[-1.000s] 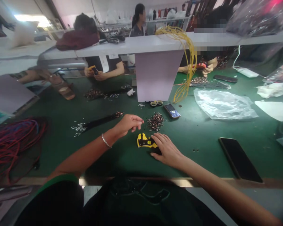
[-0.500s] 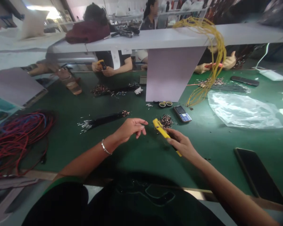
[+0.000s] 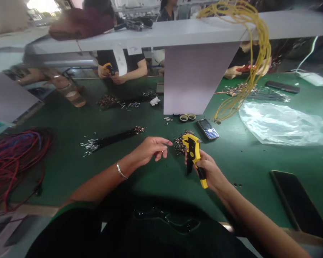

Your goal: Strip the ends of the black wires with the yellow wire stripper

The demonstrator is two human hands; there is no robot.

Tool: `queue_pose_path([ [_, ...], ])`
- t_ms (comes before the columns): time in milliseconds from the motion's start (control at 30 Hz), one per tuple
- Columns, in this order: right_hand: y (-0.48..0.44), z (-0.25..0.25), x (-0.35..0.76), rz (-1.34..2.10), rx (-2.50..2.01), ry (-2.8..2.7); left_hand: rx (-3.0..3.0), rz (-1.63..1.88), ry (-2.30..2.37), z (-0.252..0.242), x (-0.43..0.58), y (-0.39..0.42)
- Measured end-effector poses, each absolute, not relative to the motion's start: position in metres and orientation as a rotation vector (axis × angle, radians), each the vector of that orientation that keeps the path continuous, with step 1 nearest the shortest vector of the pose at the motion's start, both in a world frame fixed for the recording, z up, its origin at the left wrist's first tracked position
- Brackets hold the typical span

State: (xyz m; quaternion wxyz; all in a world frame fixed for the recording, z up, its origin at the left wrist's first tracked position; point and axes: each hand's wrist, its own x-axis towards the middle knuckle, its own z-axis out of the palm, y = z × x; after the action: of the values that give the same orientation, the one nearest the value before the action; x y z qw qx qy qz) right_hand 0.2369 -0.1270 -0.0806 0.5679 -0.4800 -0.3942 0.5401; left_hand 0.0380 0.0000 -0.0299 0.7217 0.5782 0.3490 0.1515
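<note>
My right hand (image 3: 207,169) is shut around the grip of a yellow-and-black wire stripper (image 3: 194,159), which stands nearly upright with its jaws up. Just behind the tool's head lies a small heap of short wires with metal terminals (image 3: 180,144), and the tool is very close to it. My left hand (image 3: 150,150) hovers over the green mat (image 3: 156,190), fingers loosely apart and holding nothing I can make out. To its left lies a bundle of black wires with bare metal ends (image 3: 110,139).
A tangle of red and blue wire (image 3: 16,161) lies at the left. Ahead are tape rolls (image 3: 187,117), a keypad phone (image 3: 207,129) and a white divider (image 3: 201,75) draped with yellow wire (image 3: 261,46). A plastic bag (image 3: 280,123) and black smartphone (image 3: 298,204) lie right. Co-workers sit opposite.
My right hand has lifted the wire stripper off the mat and turned it upright, moving it toward the heap of wires. My left hand has stayed nearly still, and the view has shifted slightly.
</note>
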Motion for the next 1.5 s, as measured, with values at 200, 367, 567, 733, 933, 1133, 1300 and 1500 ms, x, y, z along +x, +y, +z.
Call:
queue_pose_path([
  [200,-0.123,-0.08,0.234,1.349,-1.015,-0.749,1.304,0.316,0.778,-0.029,0.049,-0.011],
  [367,-0.118,-0.077,0.231,1.329,-1.019,-0.711,1.299,0.276,0.795,-0.027,0.058,-0.019],
  [567,-0.106,-0.063,0.222,1.269,-1.053,-0.747,1.295,0.23,0.762,-0.029,0.061,-0.022],
  [733,-0.105,-0.06,0.212,1.224,-1.092,-0.799,1.327,0.17,0.738,-0.033,0.056,-0.021],
  [933,-0.106,-0.061,0.206,1.198,-1.139,-0.731,1.609,0.178,0.676,-0.031,0.055,-0.018],
  [1133,-0.109,-0.057,0.2,1.216,-1.069,-0.65,2.091,0.311,0.521,-0.028,0.052,-0.009],
  [1300,-0.115,-0.051,0.198,1.089,-1.105,-0.643,2.235,0.345,0.406,-0.027,0.05,-0.004],
  [1500,-0.121,-0.053,0.192,1.041,-1.146,-0.719,2.147,0.39,0.36,-0.021,0.042,-0.01],
])
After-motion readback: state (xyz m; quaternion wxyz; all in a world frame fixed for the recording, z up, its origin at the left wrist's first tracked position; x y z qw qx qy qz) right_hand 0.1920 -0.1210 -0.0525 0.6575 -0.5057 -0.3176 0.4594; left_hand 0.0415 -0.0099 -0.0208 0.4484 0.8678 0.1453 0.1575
